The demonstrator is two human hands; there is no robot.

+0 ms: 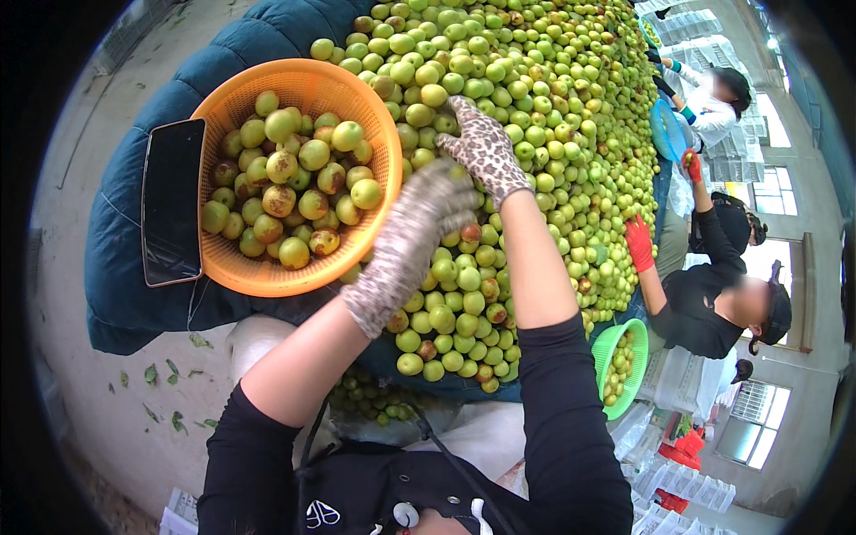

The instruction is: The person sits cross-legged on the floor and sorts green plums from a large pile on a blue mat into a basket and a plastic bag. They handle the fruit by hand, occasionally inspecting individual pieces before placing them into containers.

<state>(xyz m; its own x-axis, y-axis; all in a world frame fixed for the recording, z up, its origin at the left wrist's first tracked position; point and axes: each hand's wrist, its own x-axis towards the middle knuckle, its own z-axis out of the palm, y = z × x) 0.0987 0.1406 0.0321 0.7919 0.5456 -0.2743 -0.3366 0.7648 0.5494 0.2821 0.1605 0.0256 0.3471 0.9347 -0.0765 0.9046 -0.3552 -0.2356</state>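
A wide pile of green and brownish jujube fruits (555,100) spreads before me on a dark blue quilted cloth (147,174). My left hand (408,227), in a leopard-print glove, is blurred by motion between the orange basket and the pile; whether it holds a fruit cannot be made out. Just beyond it, my right hand (485,147), gloved alike, rests on the pile with thumb and fingers apart, touching or close to a fruit. An orange plastic basket (391,134), partly filled with green and brown-blotched jujubes, stands at the left.
A smartphone (172,200) leans on the basket's left side. At the right, a co-worker's red-gloved hand (640,244) touches the pile near a green basket (642,361) of fruit. Other people sit farther along, by a blue basket (667,130). White crates (689,485) stand behind them.
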